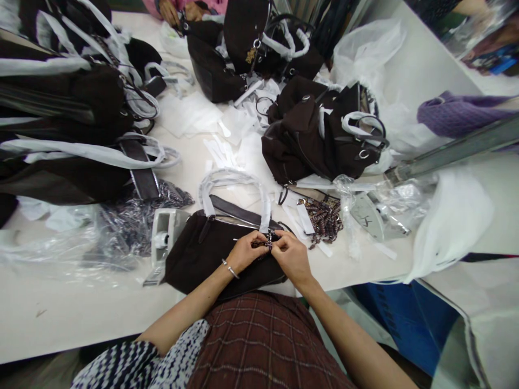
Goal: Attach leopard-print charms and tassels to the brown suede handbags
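Observation:
A dark brown handbag lies on the table in front of me, its handles wrapped in white paper. Both my hands are over its right part, at the base of a handle. My left hand, with a bracelet on the wrist, pinches a small braided charm. From the other side my right hand has thumb and fingertips closed on the metal clasp of that charm. The fingertips hide most of both small parts.
Similar braided charms are heaped to the right. Stacked handbags fill the left, and more handbags stand ahead. A tape dispenser touches the bag's left side. Another person's hands work at the far edge.

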`<action>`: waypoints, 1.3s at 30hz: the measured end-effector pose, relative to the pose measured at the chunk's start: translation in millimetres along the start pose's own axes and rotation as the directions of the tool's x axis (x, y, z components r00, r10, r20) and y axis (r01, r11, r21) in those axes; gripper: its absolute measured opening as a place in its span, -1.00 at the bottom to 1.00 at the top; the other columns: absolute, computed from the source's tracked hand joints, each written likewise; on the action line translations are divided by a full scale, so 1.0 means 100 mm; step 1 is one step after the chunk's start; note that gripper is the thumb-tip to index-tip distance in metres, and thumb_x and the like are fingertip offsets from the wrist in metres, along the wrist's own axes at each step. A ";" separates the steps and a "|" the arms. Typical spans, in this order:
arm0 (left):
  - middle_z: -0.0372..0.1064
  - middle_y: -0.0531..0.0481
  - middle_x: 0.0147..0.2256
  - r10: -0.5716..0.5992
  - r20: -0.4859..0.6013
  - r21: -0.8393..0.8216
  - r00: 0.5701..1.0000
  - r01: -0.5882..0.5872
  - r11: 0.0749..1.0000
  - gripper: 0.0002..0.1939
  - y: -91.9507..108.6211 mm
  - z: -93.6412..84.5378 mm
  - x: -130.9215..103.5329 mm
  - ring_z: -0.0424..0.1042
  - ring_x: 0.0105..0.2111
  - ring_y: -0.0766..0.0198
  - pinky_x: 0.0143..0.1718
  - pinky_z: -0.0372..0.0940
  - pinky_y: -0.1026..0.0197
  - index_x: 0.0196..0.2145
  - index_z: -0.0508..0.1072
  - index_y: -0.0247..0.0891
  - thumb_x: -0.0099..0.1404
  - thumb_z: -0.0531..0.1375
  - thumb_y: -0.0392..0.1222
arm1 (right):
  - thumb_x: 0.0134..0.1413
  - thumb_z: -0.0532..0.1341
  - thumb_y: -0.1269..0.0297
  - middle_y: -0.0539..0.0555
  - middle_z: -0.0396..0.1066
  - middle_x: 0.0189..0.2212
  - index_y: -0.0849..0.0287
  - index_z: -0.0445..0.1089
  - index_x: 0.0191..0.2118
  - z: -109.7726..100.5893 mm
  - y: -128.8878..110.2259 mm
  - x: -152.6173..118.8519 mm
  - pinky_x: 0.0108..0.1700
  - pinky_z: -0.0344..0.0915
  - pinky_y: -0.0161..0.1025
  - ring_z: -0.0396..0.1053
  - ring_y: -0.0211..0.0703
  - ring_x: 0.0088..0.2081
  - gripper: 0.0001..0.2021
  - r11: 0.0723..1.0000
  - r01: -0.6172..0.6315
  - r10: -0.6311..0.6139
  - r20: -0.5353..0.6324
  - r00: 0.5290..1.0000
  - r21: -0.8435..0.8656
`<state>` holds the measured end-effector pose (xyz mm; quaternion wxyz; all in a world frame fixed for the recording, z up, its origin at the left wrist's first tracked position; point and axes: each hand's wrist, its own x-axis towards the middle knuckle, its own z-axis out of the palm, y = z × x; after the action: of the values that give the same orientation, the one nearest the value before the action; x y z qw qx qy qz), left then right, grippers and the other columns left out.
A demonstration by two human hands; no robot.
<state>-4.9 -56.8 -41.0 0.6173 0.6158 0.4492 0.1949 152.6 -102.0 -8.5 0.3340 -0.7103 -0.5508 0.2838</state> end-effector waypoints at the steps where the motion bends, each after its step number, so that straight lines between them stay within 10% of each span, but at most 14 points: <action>1: 0.43 -0.02 -0.23 0.033 -0.042 0.069 0.999 -0.030 0.997 -0.79 0.01 0.02 -0.03 0.40 -0.20 0.21 -0.10 0.28 0.17 -0.20 0.42 -0.24 0.19 0.24 -0.15 | -0.11 0.22 0.41 0.15 0.52 -0.20 0.10 0.34 -0.58 0.02 0.01 -0.01 0.02 0.33 -0.06 0.45 -0.02 -0.07 -0.87 0.998 -0.056 0.056 -0.007 0.998 0.035; 6: 0.36 -0.06 -0.14 0.193 -0.192 0.414 0.962 -0.099 0.905 -0.80 0.00 0.06 -0.13 0.30 -0.07 0.13 0.00 0.20 0.10 -0.20 0.43 -0.19 0.20 0.26 -0.17 | -0.11 0.26 0.30 0.13 0.53 -0.15 0.12 0.39 -0.56 0.11 0.05 -0.02 0.00 0.33 -0.09 0.47 -0.04 -0.12 -0.91 0.941 -0.275 0.272 0.043 0.961 0.197; 16: 0.36 -0.03 -0.21 0.084 -0.134 0.521 0.987 -0.001 0.854 -0.82 0.01 0.06 -0.05 0.27 -0.15 0.12 -0.15 0.13 0.11 -0.25 0.52 -0.12 0.22 0.26 -0.04 | -0.15 0.35 0.24 0.15 0.54 -0.23 0.14 0.39 -0.59 0.09 0.05 0.02 0.13 0.22 -0.04 0.44 0.01 -0.03 -0.83 0.870 -0.368 0.332 0.164 0.929 0.328; 25: 0.35 -0.06 -0.25 0.148 -0.141 0.752 0.979 0.008 0.659 -0.88 0.05 0.18 0.02 0.26 -0.18 0.09 -0.20 0.09 0.10 -0.33 0.42 -0.20 0.22 0.24 -0.12 | -0.35 0.47 0.26 0.13 0.53 -0.30 0.20 0.29 -0.60 0.12 0.07 0.08 -0.08 0.43 -0.13 0.51 -0.08 -0.23 -0.69 0.373 -0.617 0.484 0.421 0.767 0.693; 28: 0.36 -0.01 -0.33 0.134 -0.194 0.715 0.972 0.047 0.698 -0.91 0.04 0.17 0.01 0.28 -0.24 0.14 -0.23 0.09 0.14 -0.39 0.37 -0.20 0.21 0.24 -0.19 | -0.26 0.41 0.27 0.15 0.52 -0.28 0.21 0.35 -0.57 0.07 0.08 0.06 -0.19 0.45 -0.16 0.51 -0.11 -0.30 -0.77 0.484 -0.607 0.500 0.370 0.783 0.630; 33: 0.38 0.09 -0.42 0.083 -0.215 0.514 0.973 0.041 0.857 -0.92 0.06 0.07 -0.08 0.31 -0.35 0.25 -0.26 0.10 0.20 -0.38 0.37 -0.20 0.17 0.24 -0.25 | -0.13 0.26 0.36 0.15 0.49 -0.18 0.17 0.41 -0.58 -0.08 0.00 0.02 -0.18 0.40 -0.18 0.47 -0.08 -0.23 -0.90 0.922 -0.282 0.271 0.081 0.959 0.264; 39: 0.40 0.10 -0.46 0.008 -0.197 0.335 0.980 0.060 0.940 -0.93 0.06 0.02 -0.11 0.32 -0.39 0.29 -0.27 0.14 0.24 -0.38 0.45 -0.21 0.13 0.27 -0.22 | -0.10 0.19 0.48 0.17 0.43 -0.15 0.13 0.36 -0.53 -0.04 -0.11 -0.01 -0.20 0.38 -0.19 0.42 -0.06 -0.12 -0.88 0.997 0.054 -0.052 -0.028 0.998 0.057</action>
<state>-7.3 -65.2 -31.7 0.4573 0.6847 0.5427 0.1659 149.1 -101.6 2.4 0.3690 -0.6893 -0.5565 0.2813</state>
